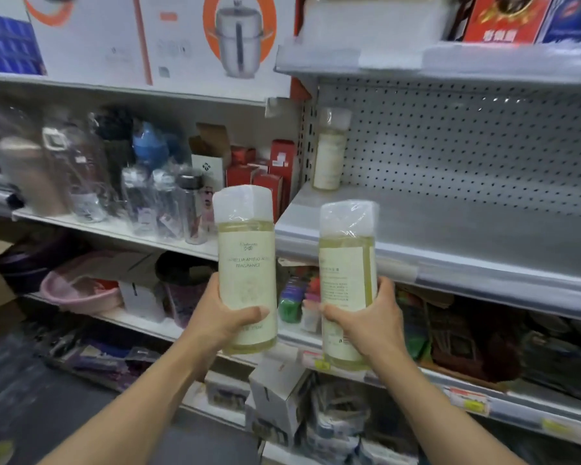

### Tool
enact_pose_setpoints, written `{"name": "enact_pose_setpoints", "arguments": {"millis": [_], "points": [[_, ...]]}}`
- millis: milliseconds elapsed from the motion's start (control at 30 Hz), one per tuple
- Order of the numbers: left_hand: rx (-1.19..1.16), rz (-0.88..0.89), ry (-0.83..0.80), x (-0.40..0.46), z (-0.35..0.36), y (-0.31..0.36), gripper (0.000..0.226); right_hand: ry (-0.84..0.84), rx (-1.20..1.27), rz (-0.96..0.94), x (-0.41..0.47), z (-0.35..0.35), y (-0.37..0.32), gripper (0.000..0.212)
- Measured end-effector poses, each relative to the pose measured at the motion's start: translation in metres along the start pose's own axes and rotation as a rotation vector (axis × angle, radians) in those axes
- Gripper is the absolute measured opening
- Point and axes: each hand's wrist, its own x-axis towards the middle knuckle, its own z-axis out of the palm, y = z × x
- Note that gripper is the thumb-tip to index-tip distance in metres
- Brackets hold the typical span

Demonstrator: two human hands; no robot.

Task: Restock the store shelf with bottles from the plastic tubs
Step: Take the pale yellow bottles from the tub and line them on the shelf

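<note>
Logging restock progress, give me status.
Left hand grips one bottle, right hand another. Grey shelf holds one bottle at back left. Nothing blocking.

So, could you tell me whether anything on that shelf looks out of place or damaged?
Nothing stands out: one pale yellow plastic bottle stands upright at the grey metal shelf's back left corner, and both held bottles look intact, caps still film-wrapped.
</note>
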Motion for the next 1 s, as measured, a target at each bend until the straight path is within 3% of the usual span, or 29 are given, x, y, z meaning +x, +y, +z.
{"name": "enact_pose_setpoints", "arguments": {"millis": [367, 700, 900, 1000], "points": [[0.086, 0.134, -0.046, 0.056, 0.044, 0.058, 0.084, 0.071, 0.122, -0.051, 0.041, -0.046, -0.034, 0.073], [0.172, 0.238, -0.229, 0.152, 0.057, 0.1, 0.074, 0.155, 0.092, -0.034, 0.08, -0.036, -0.061, 0.074], [0.207, 0.223, -0.304, 0.231, 0.061, 0.095, 0.093, 0.245, 0.125, 0.017, 0.101, -0.01, -0.074, 0.072], [0.213, 0.241, -0.319, 0.262, 0.067, 0.089, 0.09, 0.286, 0.137, 0.036, 0.109, -0.002, -0.077, 0.071]]}}
